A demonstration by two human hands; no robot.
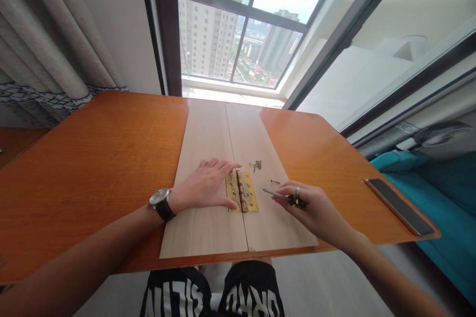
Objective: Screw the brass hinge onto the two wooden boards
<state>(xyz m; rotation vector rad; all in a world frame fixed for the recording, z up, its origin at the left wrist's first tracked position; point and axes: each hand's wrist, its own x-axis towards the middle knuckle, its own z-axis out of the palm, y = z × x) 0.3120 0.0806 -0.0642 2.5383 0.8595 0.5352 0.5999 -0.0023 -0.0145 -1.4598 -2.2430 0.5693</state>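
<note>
A brass hinge [250, 191] lies opened flat across the seam between two pale wooden boards [204, 230]. My left hand [204, 183] rests at the hinge's left leaf, thumb and forefinger spread apart at its lower and upper ends. In my right hand [308, 203] is a screwdriver [293, 201] with a black and yellow handle, its metal tip pointing left toward the hinge but apart from it. Several screws [258, 164] lie in a small group on the right board above the hinge. One more screw [275, 182] lies alone near my right fingers.
The boards lie on an orange-brown wooden table [126, 158]. A dark phone-like slab [399, 206] sits at the table's right edge. Beyond the far edge is a window [241, 10]; a curtain [44, 25] hangs at left. Teal seating [439, 193] and a fan [442, 133] stand at right.
</note>
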